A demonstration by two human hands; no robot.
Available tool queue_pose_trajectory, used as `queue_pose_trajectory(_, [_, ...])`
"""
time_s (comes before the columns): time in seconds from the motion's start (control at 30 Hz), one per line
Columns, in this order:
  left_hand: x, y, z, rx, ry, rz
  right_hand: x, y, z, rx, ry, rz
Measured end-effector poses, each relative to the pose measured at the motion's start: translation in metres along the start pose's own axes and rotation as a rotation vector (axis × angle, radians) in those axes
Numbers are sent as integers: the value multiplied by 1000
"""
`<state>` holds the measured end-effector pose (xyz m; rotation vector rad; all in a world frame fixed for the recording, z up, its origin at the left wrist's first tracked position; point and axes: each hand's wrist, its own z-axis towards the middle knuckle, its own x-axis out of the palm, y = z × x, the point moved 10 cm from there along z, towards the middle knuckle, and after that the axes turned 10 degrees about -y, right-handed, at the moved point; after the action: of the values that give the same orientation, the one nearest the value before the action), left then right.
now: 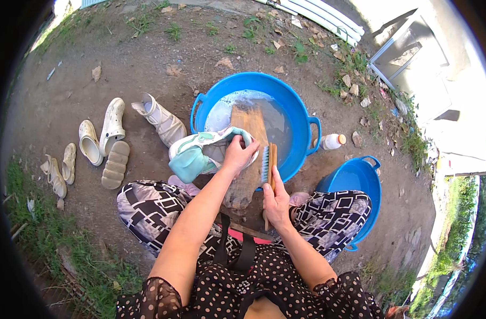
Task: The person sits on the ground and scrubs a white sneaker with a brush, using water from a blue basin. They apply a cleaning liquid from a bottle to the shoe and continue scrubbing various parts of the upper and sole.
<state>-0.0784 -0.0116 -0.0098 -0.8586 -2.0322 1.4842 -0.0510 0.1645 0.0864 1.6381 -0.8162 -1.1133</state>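
Note:
My left hand (239, 154) grips the collar of a white and mint-green sneaker (195, 153), its toe pointing left. In my right hand (276, 199) is a wooden-handled scrub brush (272, 163), held upright with its pale bristles facing left towards the shoe. Bristles and shoe are slightly apart. Beneath them a worn wooden board (247, 119) slopes out of a round blue plastic tub (296, 103) onto the ground by my feet. Cloudy water (272, 119) with white suds fills part of the tub.
White-capped clogs aside, a strappy white shoe (161, 119), several pale clogs (113, 123) and small sandals (53, 175) lie left. At right stand a white bottle with an orange cap (334, 141) and a blue bucket of water (352, 177). White pipes (318, 18) lie beyond.

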Motion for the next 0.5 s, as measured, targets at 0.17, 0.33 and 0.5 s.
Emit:
queue_pose_trajectory(0.17, [-8, -28, -10, 49, -122, 380, 13, 22, 11, -148, 106, -182])
queue_pose_trajectory(0.33, [-8, -21, -7, 187, -93, 433, 31, 30, 56, -120, 255, -538])
queue_pose_trajectory(0.5, [10, 19, 1, -151, 255, -386, 11, 18, 59, -19, 285, -924])
